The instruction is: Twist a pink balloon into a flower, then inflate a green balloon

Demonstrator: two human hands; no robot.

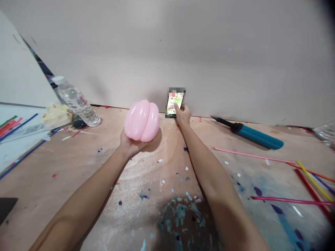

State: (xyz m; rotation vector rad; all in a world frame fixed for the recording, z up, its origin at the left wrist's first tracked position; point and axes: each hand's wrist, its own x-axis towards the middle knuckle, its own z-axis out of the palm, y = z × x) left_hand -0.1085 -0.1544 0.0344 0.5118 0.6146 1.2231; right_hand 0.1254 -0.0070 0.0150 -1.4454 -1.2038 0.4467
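Observation:
A pink balloon (141, 121), twisted into several rounded lobes, rests in my left hand (129, 144). The palm cups it from below, and most of the fingers are hidden behind it. Against the wall leans a phone (171, 109) with a bright, colourful picture on its screen. My right hand (183, 115) is at the phone's lower right edge, one digit lying across the screen and the other fingers curled by the side. How far those fingers reach behind the phone is hidden.
A blue hand pump (258, 136) lies on the right of the paint-stained table (110, 209). Long uninflated balloons (290, 200) lie near it. On the left, a water bottle (78, 103) tilts beside a crumpled yellowish bag (57, 116). The wall (162, 52) closes off the back.

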